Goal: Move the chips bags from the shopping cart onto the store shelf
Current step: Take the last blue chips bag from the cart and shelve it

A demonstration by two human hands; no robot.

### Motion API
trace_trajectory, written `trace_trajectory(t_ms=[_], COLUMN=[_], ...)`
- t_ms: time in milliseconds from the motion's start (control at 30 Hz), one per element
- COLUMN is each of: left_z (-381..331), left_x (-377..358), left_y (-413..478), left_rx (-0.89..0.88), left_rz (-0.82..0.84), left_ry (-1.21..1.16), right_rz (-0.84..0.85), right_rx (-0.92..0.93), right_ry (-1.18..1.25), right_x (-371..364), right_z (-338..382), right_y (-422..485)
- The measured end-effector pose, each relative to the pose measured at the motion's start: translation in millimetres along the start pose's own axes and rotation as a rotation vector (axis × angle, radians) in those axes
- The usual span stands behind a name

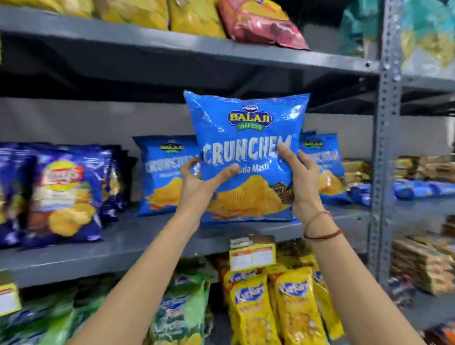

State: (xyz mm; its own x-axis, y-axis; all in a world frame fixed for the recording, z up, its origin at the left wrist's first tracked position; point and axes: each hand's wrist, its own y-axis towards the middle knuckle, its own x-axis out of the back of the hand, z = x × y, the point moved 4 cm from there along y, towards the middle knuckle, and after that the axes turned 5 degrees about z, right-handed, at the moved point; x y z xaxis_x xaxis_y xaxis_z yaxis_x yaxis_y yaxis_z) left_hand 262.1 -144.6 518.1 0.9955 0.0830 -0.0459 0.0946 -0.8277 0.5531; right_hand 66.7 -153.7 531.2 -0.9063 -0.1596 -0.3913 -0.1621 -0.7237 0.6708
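The fingers (285, 151) of the right hand (302, 180) clamp the right edge of a blue Balaji Crunchem chips bag (247, 135), thumb on the printed front, the others hidden behind. The left hand (196, 183) clamps the bag's lower left edge the same way, its thumb lying across the front. The bag stands upright between the two hands, its bottom edge at or just above the front of the grey middle shelf (135, 235); whether it touches cannot be told. Just behind the left hand stands another Crunchem bag (164, 174), and one more (324, 158) peeks out behind the right hand. Well to the left of the fingers stand dark blue Lay's bags (64, 193). Below the wrists, yellow Kurkure packs (295, 306) fill the lower shelf, under a yellow price tag (252, 256). A red thread band (324, 234) circles the right wrist.
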Motion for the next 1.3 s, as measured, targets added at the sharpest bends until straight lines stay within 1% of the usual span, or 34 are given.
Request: trace_trajectory(t_ms=[100, 233, 300, 400, 533, 800, 1000, 1100, 1133, 1200, 1267, 1300], left_z=[-4.9, 3.8, 9.9, 21.4, 38.8, 52.3, 63.6, 62.7, 60.7, 55.8, 45.7, 39.5], left_x=[38.3, 78.0, 93.1, 107.9, 117.0, 125.2, 132.5, 136.6, 137.9, 142.3, 148.5, 152.8], left_y=[5.4, 15.3, 19.9, 26.3, 37.5, 55.3, 54.1, 46.6, 42.1, 30.2, 11.8, 1.4], left_rx=[0.063, 0.128, 0.139, 0.167, 0.195, 0.176, 0.260, 0.256, 0.233, 0.154, 0.047, -0.013], left_rz=[-0.042, -0.060, -0.079, -0.133, -0.181, -0.261, -0.310, -0.347, -0.351, -0.335, -0.308, -0.293], left_ry=[-0.003, -0.115, -0.090, -0.076, -0.059, 0.027, 0.040, 0.155, 0.217, 0.347, 0.456, 0.505], right_rz=[0.053, 0.117, 0.126, 0.143, 0.111, 0.048, -0.035, -0.059, -0.063, -0.071, -0.119, -0.137], right_rx=[-0.055, -0.136, -0.161, -0.201, -0.223, -0.171, -0.130, -0.123, -0.114, -0.016, 0.172, 0.262], right_ry=[0.039, 0.029, -0.019, -0.012, -0.096, -0.290, -0.496, -0.588, -0.604, -0.673, -0.790, -0.809], right_x=[-36.2, -71.6, -82.7, -95.4, -105.1, -110.7, -114.0, -116.0, -117.5, -123.3, -131.1, -136.5], right_z=[-26.1, -63.8, -78.3, -96.0, -116.7, -155.6, -154.1, -149.1, -146.7, -138.0, -124.4, -118.0], right_y=[11.9, 19.8, 22.2, 25.5, 32.0, 41.6, 35.1, 30.0, 26.8, 17.9, 6.1, -0.4])
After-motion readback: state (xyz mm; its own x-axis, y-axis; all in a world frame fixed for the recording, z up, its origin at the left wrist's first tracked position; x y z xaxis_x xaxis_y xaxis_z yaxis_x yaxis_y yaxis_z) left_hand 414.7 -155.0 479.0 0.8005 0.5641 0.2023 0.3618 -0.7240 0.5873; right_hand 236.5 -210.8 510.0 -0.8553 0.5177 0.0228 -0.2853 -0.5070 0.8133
